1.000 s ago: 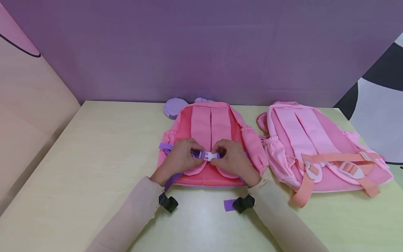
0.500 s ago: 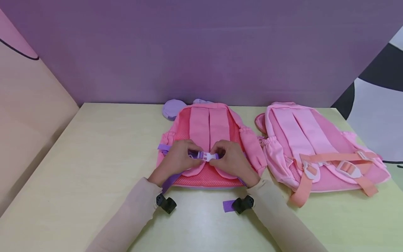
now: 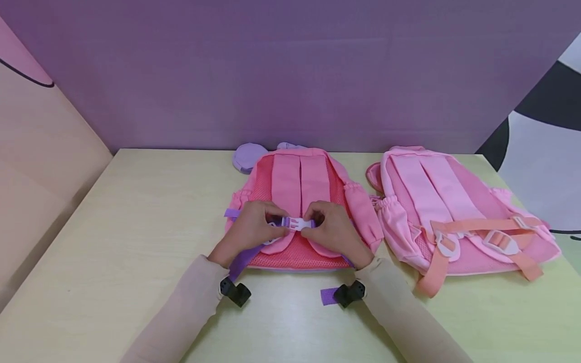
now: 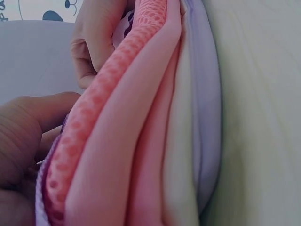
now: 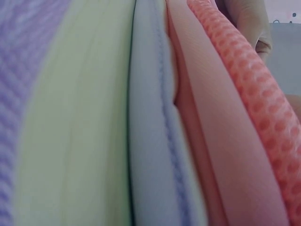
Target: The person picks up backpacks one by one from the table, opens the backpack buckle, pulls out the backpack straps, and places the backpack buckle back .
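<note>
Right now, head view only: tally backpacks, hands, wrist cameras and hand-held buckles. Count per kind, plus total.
Backpacks: 2 (red-mesh pink backpack, light-pink backpack)
Hands: 2 (left hand, right hand)
Wrist cameras: 2 (left wrist camera, right wrist camera)
Hand-held buckles: 1 (side-release buckle)
Total: 7

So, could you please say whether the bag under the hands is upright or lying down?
Lying down: the bag rests on the table, mesh back facing up.

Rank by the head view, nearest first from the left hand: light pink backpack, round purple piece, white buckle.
1. White buckle: at fingertips of left hand.
2. Round purple piece: beyond the hand, toward the back.
3. Light pink backpack: off to the right.
</note>
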Demonstrator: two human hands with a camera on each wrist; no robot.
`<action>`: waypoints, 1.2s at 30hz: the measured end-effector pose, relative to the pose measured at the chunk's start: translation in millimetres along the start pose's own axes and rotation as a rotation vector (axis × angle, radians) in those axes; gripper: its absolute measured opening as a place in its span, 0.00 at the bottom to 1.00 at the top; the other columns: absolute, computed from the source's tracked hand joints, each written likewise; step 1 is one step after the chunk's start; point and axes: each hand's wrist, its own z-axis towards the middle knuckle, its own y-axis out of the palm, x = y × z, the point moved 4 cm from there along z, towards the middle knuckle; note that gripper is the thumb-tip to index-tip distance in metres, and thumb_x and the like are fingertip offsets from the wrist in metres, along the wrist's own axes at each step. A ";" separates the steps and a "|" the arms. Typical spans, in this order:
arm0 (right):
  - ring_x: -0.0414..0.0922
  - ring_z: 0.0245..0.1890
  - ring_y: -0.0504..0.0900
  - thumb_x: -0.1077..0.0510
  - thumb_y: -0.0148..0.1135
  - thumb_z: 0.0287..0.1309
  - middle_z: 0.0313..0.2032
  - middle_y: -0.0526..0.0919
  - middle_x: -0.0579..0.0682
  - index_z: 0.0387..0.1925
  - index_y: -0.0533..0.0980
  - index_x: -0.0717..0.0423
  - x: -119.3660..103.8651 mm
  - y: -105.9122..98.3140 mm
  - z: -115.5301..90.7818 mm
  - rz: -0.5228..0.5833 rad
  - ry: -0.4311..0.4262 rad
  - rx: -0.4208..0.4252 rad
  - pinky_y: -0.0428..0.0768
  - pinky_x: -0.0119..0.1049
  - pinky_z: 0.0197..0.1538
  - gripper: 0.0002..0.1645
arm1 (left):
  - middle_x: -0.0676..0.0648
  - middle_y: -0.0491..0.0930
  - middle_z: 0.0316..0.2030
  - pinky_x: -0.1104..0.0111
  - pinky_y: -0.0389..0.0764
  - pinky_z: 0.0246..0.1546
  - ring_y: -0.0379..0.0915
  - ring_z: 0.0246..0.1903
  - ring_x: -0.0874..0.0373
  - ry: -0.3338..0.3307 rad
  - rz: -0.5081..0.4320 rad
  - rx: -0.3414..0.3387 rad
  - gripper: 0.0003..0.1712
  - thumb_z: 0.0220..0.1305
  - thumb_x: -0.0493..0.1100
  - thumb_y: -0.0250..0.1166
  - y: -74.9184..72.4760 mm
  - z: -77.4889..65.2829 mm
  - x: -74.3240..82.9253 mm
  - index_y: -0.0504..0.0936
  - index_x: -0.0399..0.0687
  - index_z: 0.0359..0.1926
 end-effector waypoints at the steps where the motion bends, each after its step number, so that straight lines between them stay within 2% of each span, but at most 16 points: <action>1: 0.41 0.25 0.70 0.63 0.73 0.37 0.23 0.78 0.49 0.24 0.77 0.56 0.1 0.1 0.1 0.001 0.001 0.000 0.73 0.31 0.31 0.11 | 0.48 0.84 0.34 0.70 0.77 0.35 0.74 0.35 0.58 0.000 -0.002 0.001 0.16 0.49 0.38 0.73 -0.6 -0.2 0.1 0.87 0.42 0.42; 9: 0.41 0.25 0.70 0.63 0.72 0.37 0.23 0.77 0.49 0.23 0.76 0.55 2.7 0.2 0.5 -0.005 0.020 0.005 0.72 0.31 0.31 0.11 | 0.47 0.84 0.35 0.70 0.77 0.35 0.75 0.36 0.57 0.000 -0.016 -0.002 0.18 0.49 0.38 0.73 -3.6 -0.3 -1.0 0.86 0.41 0.44; 16: 0.41 0.25 0.70 0.63 0.72 0.37 0.23 0.77 0.50 0.23 0.76 0.56 1.7 -0.3 0.2 -0.001 0.024 0.003 0.72 0.32 0.31 0.11 | 0.47 0.84 0.36 0.71 0.77 0.35 0.75 0.37 0.56 -0.048 -0.023 -0.009 0.18 0.49 0.39 0.73 -4.5 0.5 -4.1 0.86 0.43 0.45; 36: 0.42 0.25 0.70 0.63 0.73 0.37 0.23 0.78 0.49 0.25 0.78 0.55 1.0 0.1 0.2 -0.023 0.044 -0.008 0.72 0.32 0.31 0.11 | 0.48 0.85 0.35 0.71 0.76 0.34 0.74 0.35 0.57 -0.036 -0.028 0.013 0.17 0.49 0.39 0.73 -2.8 0.7 -4.7 0.87 0.44 0.44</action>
